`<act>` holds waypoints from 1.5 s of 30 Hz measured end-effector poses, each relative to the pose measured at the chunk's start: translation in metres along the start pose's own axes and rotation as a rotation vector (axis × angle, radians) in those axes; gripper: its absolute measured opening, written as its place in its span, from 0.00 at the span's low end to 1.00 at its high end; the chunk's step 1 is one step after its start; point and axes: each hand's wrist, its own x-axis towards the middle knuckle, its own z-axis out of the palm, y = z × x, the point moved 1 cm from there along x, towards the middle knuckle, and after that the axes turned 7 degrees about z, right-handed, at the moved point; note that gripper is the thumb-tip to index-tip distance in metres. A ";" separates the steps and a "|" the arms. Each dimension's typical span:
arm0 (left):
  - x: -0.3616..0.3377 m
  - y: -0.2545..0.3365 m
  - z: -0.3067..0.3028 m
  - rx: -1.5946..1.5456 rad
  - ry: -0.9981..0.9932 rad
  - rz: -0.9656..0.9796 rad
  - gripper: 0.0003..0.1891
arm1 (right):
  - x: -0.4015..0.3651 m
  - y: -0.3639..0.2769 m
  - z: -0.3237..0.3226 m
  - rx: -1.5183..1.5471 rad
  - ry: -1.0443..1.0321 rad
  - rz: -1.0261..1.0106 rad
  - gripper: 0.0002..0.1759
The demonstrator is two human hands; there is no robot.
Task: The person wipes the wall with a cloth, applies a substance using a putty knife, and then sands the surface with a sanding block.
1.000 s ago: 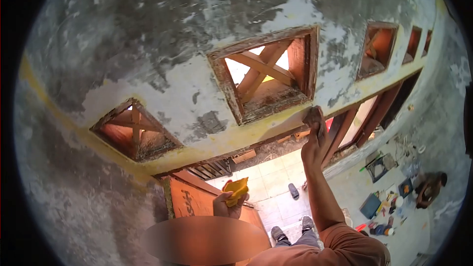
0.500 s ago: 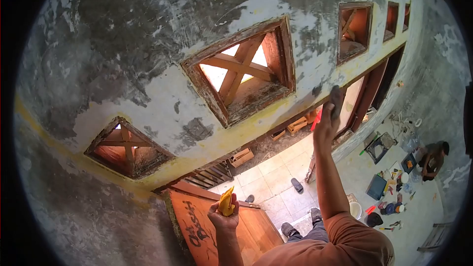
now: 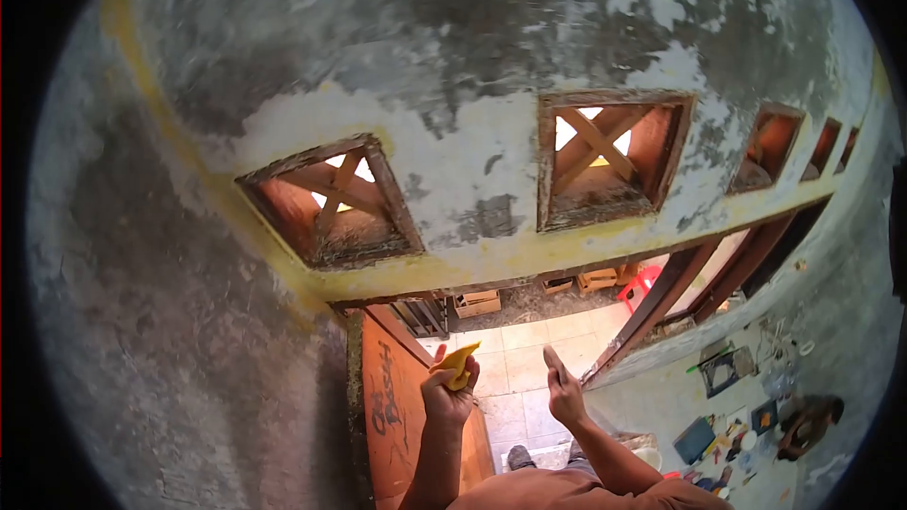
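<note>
My left hand (image 3: 448, 399) is closed round a folded yellow piece (image 3: 459, 365), perhaps cloth or sandpaper, in front of the open doorway. To its right, my right hand (image 3: 567, 399) is raised with its fingers together on a narrow brownish-grey thing (image 3: 555, 359), seen edge-on and too unclear to name. Neither hand touches the wall. Above them is the patchy grey and white wall (image 3: 425, 123) with a yellow band along the door frame. Two crossed-bar wooden vents, one left (image 3: 345, 196) and one near the middle (image 3: 605, 153), are set in it.
An orange-brown door (image 3: 397, 411) with writing stands open below left. Wooden crates (image 3: 477, 303) and a red plastic stool (image 3: 641, 285) are beyond the doorway. At lower right, a person (image 3: 809, 427) sits by a dark tray (image 3: 694, 439) and scattered tools on the floor.
My right hand has come down and left from high by the door frame, nearer my left hand. The view has turned, and the vents now appear further right. My left hand still holds the yellow piece.
</note>
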 end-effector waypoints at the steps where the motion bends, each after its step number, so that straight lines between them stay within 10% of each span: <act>1: 0.003 -0.004 -0.005 0.073 -0.007 0.073 0.16 | -0.011 0.015 -0.007 0.029 -0.011 0.072 0.22; 9: 0.008 -0.049 0.004 0.211 -0.169 -0.096 0.12 | -0.045 0.024 -0.073 0.002 0.120 0.259 0.22; 14: 0.038 -0.076 -0.033 1.235 -0.391 0.458 0.08 | -0.039 0.022 -0.089 0.071 0.161 0.158 0.21; 20: 0.030 -0.049 0.026 0.098 -0.014 0.061 0.15 | -0.053 0.044 -0.118 0.077 0.134 0.140 0.20; 25: 0.012 -0.022 0.104 0.033 -0.310 0.209 0.13 | -0.051 0.052 -0.144 0.138 0.085 0.203 0.20; 32: 0.059 -0.123 -0.072 0.407 0.072 -0.234 0.21 | -0.030 0.068 -0.167 0.161 0.076 0.151 0.19; 36: 0.023 -0.112 -0.018 0.140 0.108 -0.003 0.20 | -0.036 0.081 -0.179 0.180 0.099 0.183 0.19; 38: 0.007 -0.074 0.042 0.091 -0.184 0.140 0.24 | -0.039 0.083 -0.182 0.143 0.036 0.238 0.19; 42: -0.023 0.007 0.172 0.482 -0.638 0.953 0.16 | -0.033 0.084 -0.185 0.054 -0.026 0.290 0.19; 45: -0.028 0.054 0.274 0.606 -0.289 1.415 0.12 | -0.021 0.074 -0.186 0.107 -0.037 0.268 0.19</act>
